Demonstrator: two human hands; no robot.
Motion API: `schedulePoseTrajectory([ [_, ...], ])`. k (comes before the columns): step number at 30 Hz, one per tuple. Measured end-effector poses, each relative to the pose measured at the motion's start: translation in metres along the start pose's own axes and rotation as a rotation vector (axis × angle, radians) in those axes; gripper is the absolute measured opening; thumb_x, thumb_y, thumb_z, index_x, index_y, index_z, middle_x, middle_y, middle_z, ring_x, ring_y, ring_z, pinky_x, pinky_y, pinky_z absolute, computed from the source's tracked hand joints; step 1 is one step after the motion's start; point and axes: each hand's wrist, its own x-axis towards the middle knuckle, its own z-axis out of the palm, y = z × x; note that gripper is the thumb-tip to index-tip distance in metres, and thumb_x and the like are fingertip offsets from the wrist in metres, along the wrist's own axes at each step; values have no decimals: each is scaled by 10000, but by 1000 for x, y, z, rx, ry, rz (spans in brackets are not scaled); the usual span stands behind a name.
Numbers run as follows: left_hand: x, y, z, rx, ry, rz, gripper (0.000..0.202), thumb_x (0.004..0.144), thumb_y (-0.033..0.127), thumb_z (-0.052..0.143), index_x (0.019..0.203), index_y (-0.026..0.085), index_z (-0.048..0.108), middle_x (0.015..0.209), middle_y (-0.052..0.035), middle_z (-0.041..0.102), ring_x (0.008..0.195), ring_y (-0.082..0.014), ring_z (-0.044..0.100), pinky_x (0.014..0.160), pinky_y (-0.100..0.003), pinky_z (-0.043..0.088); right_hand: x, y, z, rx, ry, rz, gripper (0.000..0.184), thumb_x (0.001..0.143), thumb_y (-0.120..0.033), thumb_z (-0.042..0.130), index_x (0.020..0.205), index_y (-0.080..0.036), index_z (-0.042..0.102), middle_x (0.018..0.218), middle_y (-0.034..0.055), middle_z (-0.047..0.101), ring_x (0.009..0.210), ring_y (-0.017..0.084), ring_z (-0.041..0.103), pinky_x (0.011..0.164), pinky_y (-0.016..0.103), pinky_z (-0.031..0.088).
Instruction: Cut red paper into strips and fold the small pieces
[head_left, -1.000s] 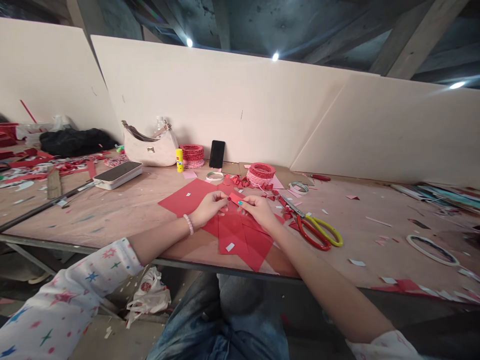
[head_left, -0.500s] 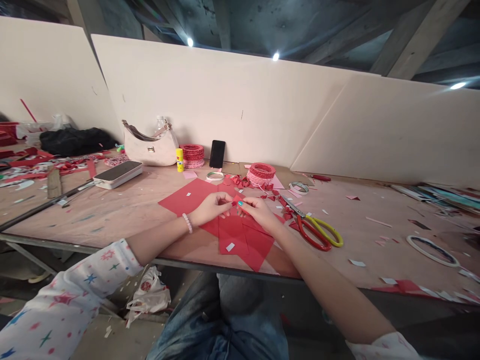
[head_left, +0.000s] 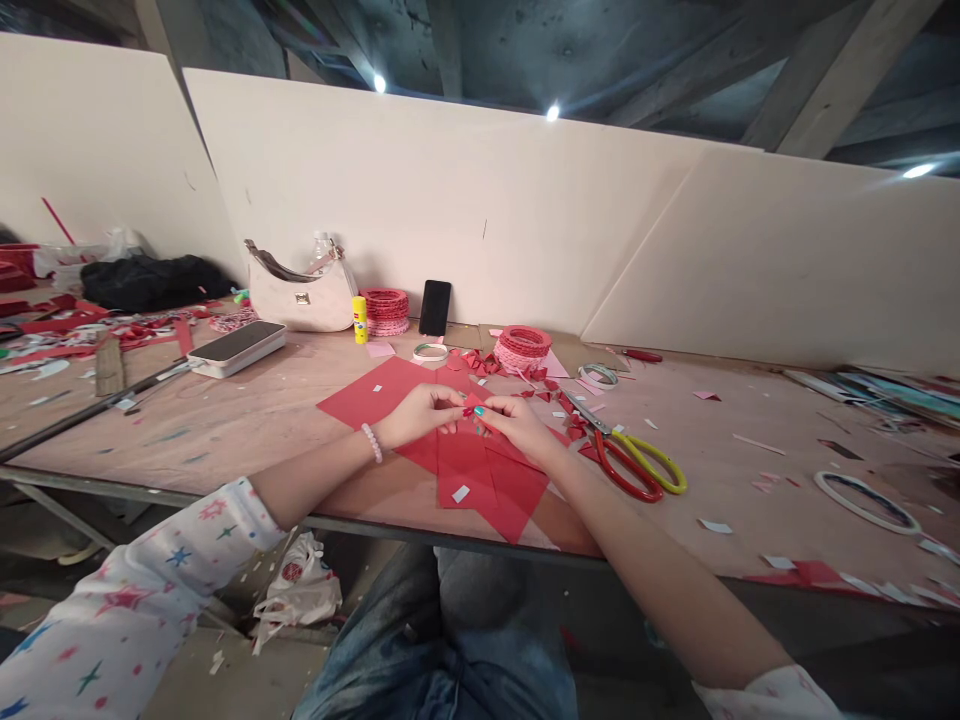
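My left hand (head_left: 420, 412) and my right hand (head_left: 517, 420) meet over a spread of red paper sheets (head_left: 487, 480) on the wooden table (head_left: 247, 420). Both pinch a small red paper piece (head_left: 471, 405) between their fingertips. A pink bead bracelet sits on my left wrist. Scissors (head_left: 630, 455) with red and yellow handles lie just right of my right hand. Small folded red pieces (head_left: 559, 400) are scattered behind the hands.
At the back stand a white handbag (head_left: 300, 290), a yellow glue stick (head_left: 360, 320), a black phone (head_left: 435, 307), and red paper rings (head_left: 521, 345). Tape rolls (head_left: 862, 497) lie right, with a white flat device (head_left: 236, 350) to the left. White boards wall the table.
Both hands stayed together over the red sheets. The fingers shifted slightly, drawing the small red piece closer in between them.
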Motion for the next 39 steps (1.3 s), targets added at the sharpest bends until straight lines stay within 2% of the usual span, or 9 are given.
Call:
schedulePoseTrajectory([
  [8,-2,5,-2,56,-77,-27,209,788,336,575,792,134,629,633,-10,605,568,-102,570,552,-200,478,0,-1,-2,-107,-18,-58,267,786,-379,511,606,-182,511,572,-36,414,554,108,376,504,238,261],
  [12,-3,7,0,14,-107,-28,198,790,331,563,776,139,609,708,-19,612,611,-100,569,571,-201,485,-3,-4,-2,-97,-43,-45,232,795,-378,497,694,-187,581,668,-10,517,653,138,453,561,244,318],
  [15,-4,7,2,5,-113,-44,190,782,329,569,753,143,586,677,-7,587,611,-101,564,564,-198,481,-4,-7,0,-85,40,-43,203,808,-347,468,750,-196,591,783,11,580,771,166,503,662,261,369],
  [18,-5,8,5,13,-126,-64,191,781,331,564,742,144,566,669,-1,567,589,-96,551,552,-198,473,-2,-7,4,-123,68,-106,178,817,-297,443,766,-195,580,788,12,581,771,164,513,693,271,385],
  [21,-4,7,7,-9,-134,-80,180,783,323,548,757,145,554,692,1,554,591,-90,544,551,-196,476,1,-4,7,-158,76,-155,177,823,-287,438,773,-190,578,762,12,577,736,158,512,670,272,393],
  [25,-4,8,8,-51,-123,-102,165,783,312,534,771,148,550,693,2,545,618,-95,548,546,-191,484,3,1,8,-151,109,-140,176,814,-292,457,771,-183,588,740,22,590,696,157,512,636,274,395],
  [33,-3,8,8,-73,-6,-95,200,774,342,556,730,147,546,671,2,541,590,-98,544,520,-196,480,0,-4,3,-136,107,-141,155,801,-257,434,740,-188,559,713,2,536,649,134,458,576,247,351],
  [37,-4,7,9,24,-74,-32,165,816,305,492,811,155,559,661,6,555,580,-103,549,539,-203,461,-1,-4,8,-201,84,-190,118,752,-181,420,689,-192,519,676,-13,501,627,125,433,564,238,328],
  [39,-5,7,9,133,-98,30,187,839,297,457,763,156,552,610,15,543,554,-103,535,536,-200,432,-1,-5,12,-225,71,-219,113,739,-178,429,652,-192,500,644,-22,482,610,121,419,555,235,317],
])
